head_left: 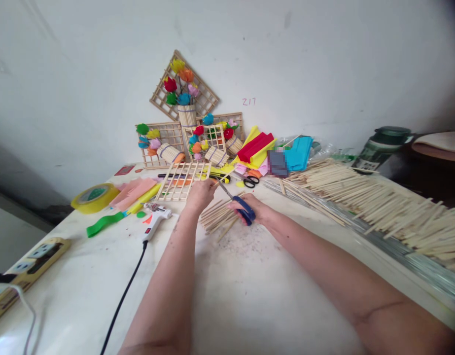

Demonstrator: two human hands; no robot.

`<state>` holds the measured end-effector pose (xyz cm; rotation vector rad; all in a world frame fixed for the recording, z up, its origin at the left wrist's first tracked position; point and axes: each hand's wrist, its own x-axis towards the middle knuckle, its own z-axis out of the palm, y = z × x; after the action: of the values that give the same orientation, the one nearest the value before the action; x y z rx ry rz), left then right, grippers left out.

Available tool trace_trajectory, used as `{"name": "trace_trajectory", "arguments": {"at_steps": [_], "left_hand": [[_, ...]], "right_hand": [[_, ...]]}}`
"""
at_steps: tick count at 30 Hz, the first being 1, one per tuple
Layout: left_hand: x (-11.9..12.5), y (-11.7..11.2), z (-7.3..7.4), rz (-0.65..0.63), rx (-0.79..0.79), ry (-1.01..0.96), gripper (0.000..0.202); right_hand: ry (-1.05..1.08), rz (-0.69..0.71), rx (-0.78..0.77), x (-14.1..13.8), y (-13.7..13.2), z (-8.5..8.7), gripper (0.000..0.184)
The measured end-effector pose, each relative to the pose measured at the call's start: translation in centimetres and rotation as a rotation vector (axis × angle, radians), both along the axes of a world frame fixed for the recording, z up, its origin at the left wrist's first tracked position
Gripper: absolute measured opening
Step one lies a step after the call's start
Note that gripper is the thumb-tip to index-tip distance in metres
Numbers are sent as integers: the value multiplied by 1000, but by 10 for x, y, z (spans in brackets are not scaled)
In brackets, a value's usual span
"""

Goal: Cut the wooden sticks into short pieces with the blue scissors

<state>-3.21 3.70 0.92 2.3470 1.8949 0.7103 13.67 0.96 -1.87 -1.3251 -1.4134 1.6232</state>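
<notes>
My right hand (252, 208) is closed around the handles of blue-handled scissors (246, 209), whose blades point up and left toward my other hand. In a pinch, my left hand (200, 196) holds a thin wooden stick (227, 176) that slants up to the right near the blades. Whether the blades touch the stick is hard to make out. Beneath both hands lies a small pile of cut sticks (218, 217) on the white table. Just left and behind my left hand, a wooden stick lattice (181, 181) rests on the table.
A white glue gun (157, 223) with a black cord lies left, near yellow tape (94, 197) and a power strip (31, 273). Black-handled scissors (251, 182) lie behind. Long sticks (390, 212) cover the right side, by a dark green flask (383, 148). Flower-decorated lattices (185, 84) lean against the wall.
</notes>
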Motion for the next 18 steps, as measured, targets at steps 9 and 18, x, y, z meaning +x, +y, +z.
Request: {"name": "trace_trajectory", "arguments": {"at_steps": [9,18], "left_hand": [[12,-4,-3,125,42,288,38],[11,-2,-6,87,21,334,37]], "right_hand": [[38,-8,11,0,2,-7,26],[-15,17,-39,0,0,-3,33]]}}
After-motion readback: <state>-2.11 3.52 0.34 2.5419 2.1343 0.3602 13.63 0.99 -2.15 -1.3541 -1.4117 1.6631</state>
